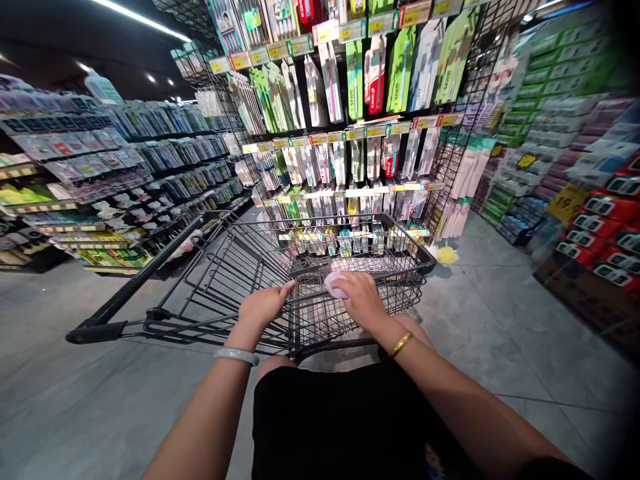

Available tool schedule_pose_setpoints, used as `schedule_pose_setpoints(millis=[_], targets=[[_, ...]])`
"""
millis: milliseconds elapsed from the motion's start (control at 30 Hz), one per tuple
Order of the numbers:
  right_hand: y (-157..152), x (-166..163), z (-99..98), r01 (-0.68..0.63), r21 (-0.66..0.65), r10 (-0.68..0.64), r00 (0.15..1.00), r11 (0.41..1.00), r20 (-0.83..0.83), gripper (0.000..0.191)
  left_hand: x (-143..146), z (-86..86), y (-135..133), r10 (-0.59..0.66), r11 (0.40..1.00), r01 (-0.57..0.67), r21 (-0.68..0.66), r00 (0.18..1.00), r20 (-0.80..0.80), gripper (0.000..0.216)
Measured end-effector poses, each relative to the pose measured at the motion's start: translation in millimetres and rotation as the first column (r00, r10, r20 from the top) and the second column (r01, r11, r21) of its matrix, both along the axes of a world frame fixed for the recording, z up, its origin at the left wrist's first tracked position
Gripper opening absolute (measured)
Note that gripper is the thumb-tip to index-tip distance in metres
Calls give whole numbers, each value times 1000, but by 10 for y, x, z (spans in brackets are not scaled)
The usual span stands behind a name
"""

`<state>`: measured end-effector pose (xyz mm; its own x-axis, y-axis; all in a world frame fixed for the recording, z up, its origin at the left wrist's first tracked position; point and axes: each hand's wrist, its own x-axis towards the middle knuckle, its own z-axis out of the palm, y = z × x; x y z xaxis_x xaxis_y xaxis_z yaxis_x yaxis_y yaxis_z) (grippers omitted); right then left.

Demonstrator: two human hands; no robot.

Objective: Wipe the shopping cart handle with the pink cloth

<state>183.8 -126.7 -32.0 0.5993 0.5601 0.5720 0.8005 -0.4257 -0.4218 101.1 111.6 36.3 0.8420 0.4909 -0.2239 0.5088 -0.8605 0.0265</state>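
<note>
A black wire shopping cart [210,267] stands in front of me in a store aisle. My left hand [264,305] is closed on the rim of the cart's folding seat section. My right hand [361,299] is curled over the same rim and holds a small pale pink object [334,285] under its fingers; what it is I cannot make out. A pale bangle sits on my left wrist and a gold bangle on my right wrist.
A wire rack of toothbrush packs [350,133] rises just beyond the cart. Shelves of packaged goods [100,167] run along the left. Stacked red and green boxes [600,200] line the right. A yellow object [447,255] lies on the grey tiled floor [490,313].
</note>
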Motion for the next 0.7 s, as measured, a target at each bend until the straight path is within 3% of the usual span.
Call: schedule_pose_setpoints(millis=[67, 133, 267, 367, 433, 500, 600, 700], targets=[[-134, 41, -51, 129, 56, -128, 992, 990, -17, 46, 0, -4, -8, 1, 1000, -1, -1, 1000, 13, 95], [-90, -36, -98, 178, 121, -175, 984, 977, -30, 45, 9, -11, -13, 6, 1000, -6, -5, 1000, 23, 95], [176, -242, -73, -39, 130, 39, 999, 991, 5, 48, -4, -12, -14, -20, 1000, 20, 1, 999, 25, 94], [15, -113, -12, -150, 51, 149, 989, 987, 13, 52, -47, -2, -10, -30, 999, 29, 12, 999, 33, 93], [-285, 84, -25, -90, 16, 90, 996, 996, 11, 52, -74, 3, -3, -24, 1000, 23, 15, 999, 43, 94], [-580, 253, -80, 51, 26, -51, 999, 998, 3, 50, -87, 3, 9, -24, 1000, 23, 18, 998, 54, 94], [-713, 268, -167, 210, 98, -207, 978, 973, -39, 49, -69, 2, -7, -45, 998, 43, 48, 998, 50, 91], [-470, 47, -171, 92, 136, -87, 995, 986, -44, 49, 17, 10, -181, -165, 976, 149, 160, 982, 91, 83]])
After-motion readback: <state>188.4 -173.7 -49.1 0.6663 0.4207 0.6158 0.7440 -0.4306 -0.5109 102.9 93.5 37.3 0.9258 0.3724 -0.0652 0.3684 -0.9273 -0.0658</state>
